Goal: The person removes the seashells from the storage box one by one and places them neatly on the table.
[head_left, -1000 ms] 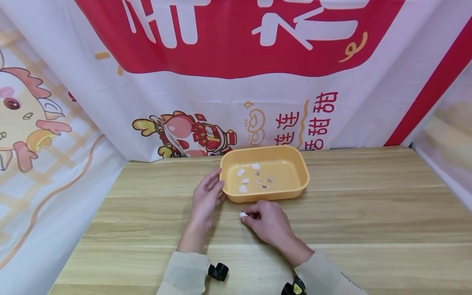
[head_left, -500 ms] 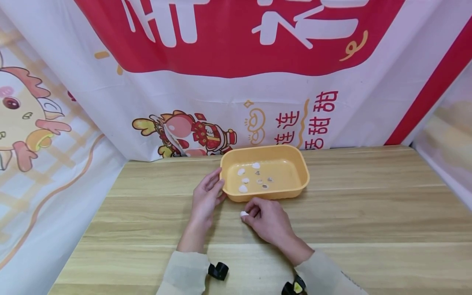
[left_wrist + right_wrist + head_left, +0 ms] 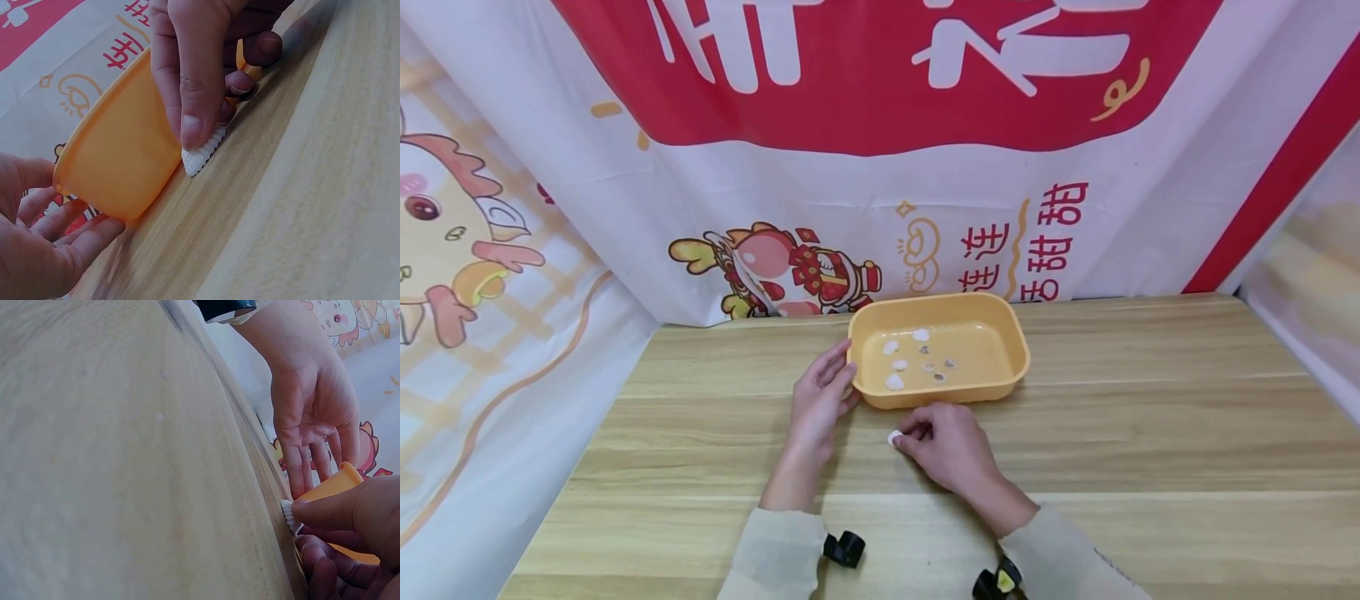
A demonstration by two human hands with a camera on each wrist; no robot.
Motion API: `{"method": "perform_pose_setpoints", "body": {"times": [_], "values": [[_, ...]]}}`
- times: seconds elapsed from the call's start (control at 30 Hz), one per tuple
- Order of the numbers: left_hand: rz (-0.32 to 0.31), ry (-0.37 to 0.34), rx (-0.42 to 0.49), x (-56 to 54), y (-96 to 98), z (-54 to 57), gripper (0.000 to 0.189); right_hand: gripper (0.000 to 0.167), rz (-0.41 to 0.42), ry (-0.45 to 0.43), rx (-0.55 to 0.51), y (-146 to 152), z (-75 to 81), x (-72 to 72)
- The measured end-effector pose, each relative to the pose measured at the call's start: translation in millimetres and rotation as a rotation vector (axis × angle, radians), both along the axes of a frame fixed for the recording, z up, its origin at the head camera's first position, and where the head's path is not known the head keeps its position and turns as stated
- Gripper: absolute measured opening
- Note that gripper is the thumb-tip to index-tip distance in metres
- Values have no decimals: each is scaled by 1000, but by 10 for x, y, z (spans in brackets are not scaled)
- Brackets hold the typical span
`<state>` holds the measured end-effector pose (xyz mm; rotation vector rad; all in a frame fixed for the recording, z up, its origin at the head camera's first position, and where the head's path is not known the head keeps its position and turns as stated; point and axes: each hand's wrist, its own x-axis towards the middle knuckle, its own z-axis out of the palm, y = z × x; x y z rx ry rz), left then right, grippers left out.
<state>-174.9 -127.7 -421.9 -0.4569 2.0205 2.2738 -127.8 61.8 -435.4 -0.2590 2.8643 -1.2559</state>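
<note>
The yellow tub [image 3: 951,398] stands at the far side of the table [image 3: 1150,433], the left hand's [image 3: 818,406] nearly straight fingers against its left end. Nearer, the right hand [image 3: 951,447] pinches a white shell [image 3: 892,438] between thumb and fingers. I'd judge it's being positioned; next calls for a steady pinch. Since half a second ago, the shell has turned slightly; both hands have barely moved.

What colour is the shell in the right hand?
The shell is white; the left wrist view shows it best.
</note>
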Motion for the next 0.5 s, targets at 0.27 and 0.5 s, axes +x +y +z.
{"method": "perform_pose_setpoints", "body": {"times": [0.27,0.5], "values": [[1,1,-3,-2,3,5,43,6,-7,22,-5,2,-4,1],[2,-7,-5,-1,4,15,44,6,-4,19,1,4,-13,-4]]}}
